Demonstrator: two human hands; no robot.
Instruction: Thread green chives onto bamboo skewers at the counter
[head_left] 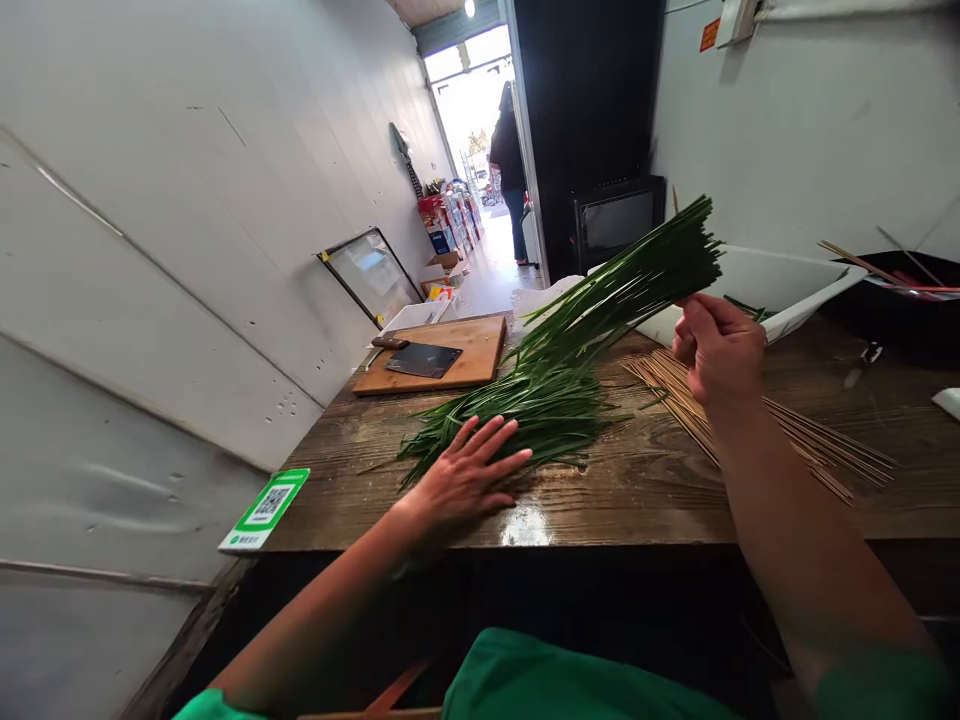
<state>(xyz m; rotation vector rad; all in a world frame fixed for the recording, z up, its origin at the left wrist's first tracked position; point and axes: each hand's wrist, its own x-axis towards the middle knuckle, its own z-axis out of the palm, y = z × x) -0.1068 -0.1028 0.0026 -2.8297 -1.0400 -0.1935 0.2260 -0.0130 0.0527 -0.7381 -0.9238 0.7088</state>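
My right hand (724, 345) is closed, with thumb and forefinger pinched at the lower edge of a raised bunch of garlic chives (652, 265) near its evenly cut end. A thin stick tip (675, 200) pokes out above that bunch. The loose leaf ends trail down onto a pile of garlic chives (525, 410) on the wooden table. My left hand (476, 465) lies flat, fingers spread, over the near edge of this pile. Just beyond the pile is a wooden cutting board (480, 350) with a cleaver (424, 360) resting on it.
Bamboo skewers (795, 430) are scattered on the table (637, 510) under my right forearm. A white tub (810, 300) and a black container (915, 320) stand at the back right. A QR-code card (266, 510) sits at the left edge. A person (511, 170) stands near the doorway.
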